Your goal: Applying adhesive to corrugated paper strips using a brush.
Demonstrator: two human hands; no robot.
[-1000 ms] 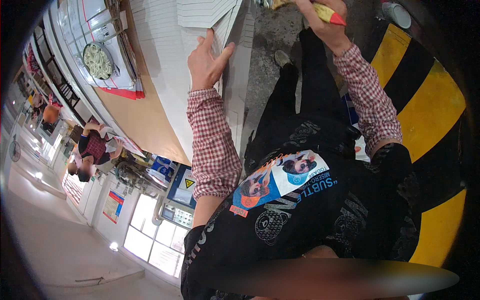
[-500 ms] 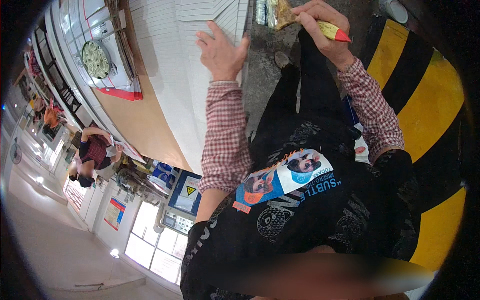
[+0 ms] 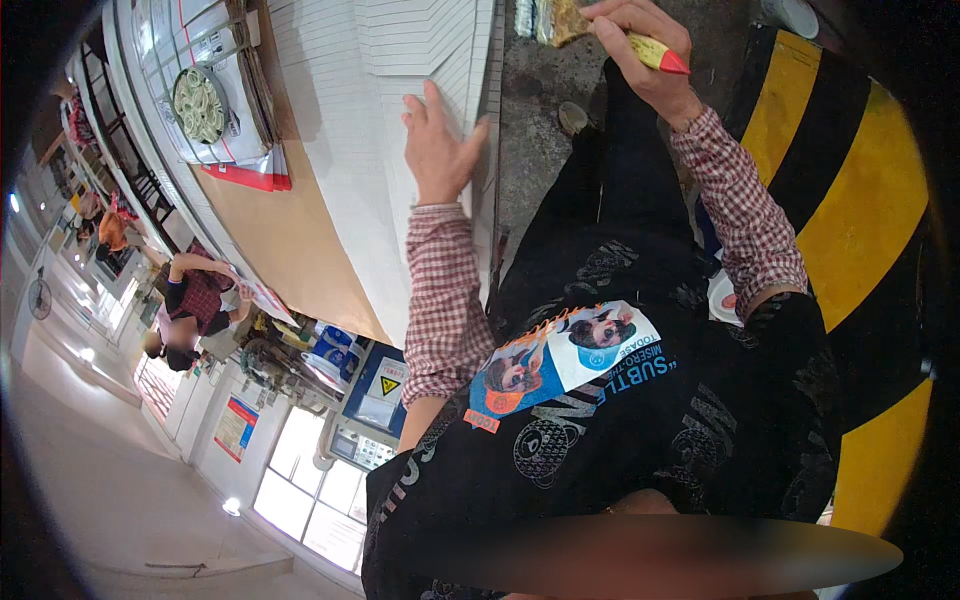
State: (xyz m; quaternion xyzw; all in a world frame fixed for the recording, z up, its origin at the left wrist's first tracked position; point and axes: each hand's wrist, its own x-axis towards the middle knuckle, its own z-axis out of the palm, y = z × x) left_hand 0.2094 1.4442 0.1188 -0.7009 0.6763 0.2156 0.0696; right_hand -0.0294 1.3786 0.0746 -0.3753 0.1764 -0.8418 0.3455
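Note:
My right hand (image 3: 652, 62) is closed around a flat paintbrush (image 3: 562, 22) with a yellow, red-tipped handle. The brush points left, its bristle end near the edge of the work surface at the top of the view. My left hand (image 3: 440, 150) rests with fingers spread on white sheets (image 3: 345, 150), near their right edge. These sheets overlap in fanned layers, so many closely spaced edges show as lines. Nothing is held in the left hand.
Brown board (image 3: 318, 235) lies beside the sheets. Beyond it stands a strapped bundle (image 3: 165, 60) with a round tub (image 3: 201, 104) on top. A yellow-and-black striped surface (image 3: 870, 190) is at my right. Another person (image 3: 205, 295) works at the far left.
My left hand has slid a little toward me over the sheets. The right hand still holds the paintbrush and has shifted slightly left.

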